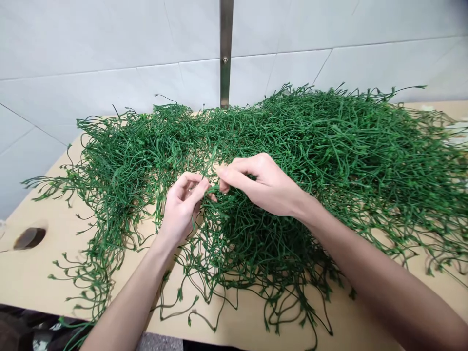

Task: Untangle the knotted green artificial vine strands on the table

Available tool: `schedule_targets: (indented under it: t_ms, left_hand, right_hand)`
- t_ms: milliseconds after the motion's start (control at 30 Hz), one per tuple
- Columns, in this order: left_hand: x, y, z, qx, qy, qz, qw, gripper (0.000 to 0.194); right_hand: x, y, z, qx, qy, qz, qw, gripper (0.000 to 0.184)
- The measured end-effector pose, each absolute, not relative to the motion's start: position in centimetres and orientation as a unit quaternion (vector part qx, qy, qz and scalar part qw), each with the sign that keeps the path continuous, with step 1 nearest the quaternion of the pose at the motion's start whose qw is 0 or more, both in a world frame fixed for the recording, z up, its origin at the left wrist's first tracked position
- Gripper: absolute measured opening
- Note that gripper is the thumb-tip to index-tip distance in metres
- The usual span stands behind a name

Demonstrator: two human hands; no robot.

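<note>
Green plastic stems, thin and wavy with small budded tips, lie heaped over the table. Above the middle of the heap, my left hand pinches a green stem between thumb and fingers, its upper end pointing up. Close beside it, my right hand has thumb and forefinger pressed together near the same spot. Whatever lies between the right fingertips is too small to make out. Below both hands sits a denser, darker clump of stems.
The light wooden table stands against a white tiled wall. A metal upright rises behind the heap. At the left is a cup with dark liquid. White pieces lie at the right edge.
</note>
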State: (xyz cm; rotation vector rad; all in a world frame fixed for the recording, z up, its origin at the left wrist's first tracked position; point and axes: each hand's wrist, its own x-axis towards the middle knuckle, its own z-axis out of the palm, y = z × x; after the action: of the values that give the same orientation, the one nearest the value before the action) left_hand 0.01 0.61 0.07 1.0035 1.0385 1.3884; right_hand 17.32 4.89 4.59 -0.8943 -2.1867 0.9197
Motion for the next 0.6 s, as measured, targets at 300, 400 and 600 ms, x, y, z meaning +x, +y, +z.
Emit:
schedule_targets:
  t_ms: [300,400,600]
  left_hand:
    - [-0.1,0.7,-0.5,0.455,0.489,0.569,0.480,0.018]
    - [-0.2,0.8,-0.6,0.430,0.470,0.578,0.511,0.014]
    - [-0.1,0.8,0.4,0.353,0.441,0.571,0.596,0.010]
  right_hand:
    - [17.4,4.6,4.9,-0.295,-0.831,0.408,0.236,0.016]
    - [17.8,5.0,4.9,-0.270,-0.846,0.406,0.214,0.012]
    - [18.1,5.5,4.6,-0.285,-0.818,0.445,0.226,0.012]
